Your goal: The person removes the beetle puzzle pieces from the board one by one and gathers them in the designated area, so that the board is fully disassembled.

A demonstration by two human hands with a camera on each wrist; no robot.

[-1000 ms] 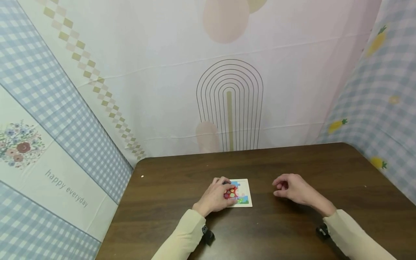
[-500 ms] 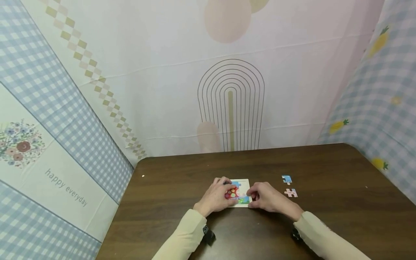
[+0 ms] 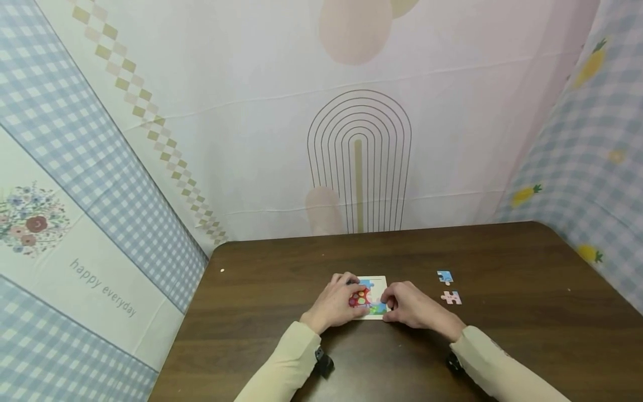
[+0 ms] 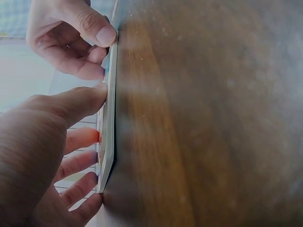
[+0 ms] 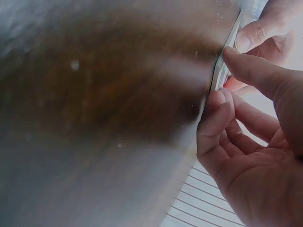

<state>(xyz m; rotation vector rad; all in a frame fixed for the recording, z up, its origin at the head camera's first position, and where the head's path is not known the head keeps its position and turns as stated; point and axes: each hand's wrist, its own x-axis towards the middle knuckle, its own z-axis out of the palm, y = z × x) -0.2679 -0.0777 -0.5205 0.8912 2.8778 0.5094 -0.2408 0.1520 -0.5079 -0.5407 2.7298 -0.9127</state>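
Working at a small, flat, square puzzle board (image 3: 378,283) with a white rim and a brightly printed picture, set on a dark brown, wood-grained counter (image 3: 281,273). Apparently partway through filling the board, to judge by coloured parts at its left and bottom, a pale area at its upper right, and, well to its right on the counter, a loose blue jigsaw piece (image 3: 444,276) just beyond a loose pink jigsaw piece (image 3: 451,297). Seems to call next for firm seating at the board's right side, then for picking up a loose piece and matching its knobs to the pale area. Bracing the board with the left hand (image 3: 334,300), laid across its left part, fingers (image 4: 78,163) spread and pressed to it. Reaching in from the right with the right hand (image 3: 414,305), bent-fingered, thumb near the lower right corner, tips against the right side. Cannot tell of any piece pinched there. Holding both forearms, in pale cream sleeves (image 3: 494,357), low and angled inward.
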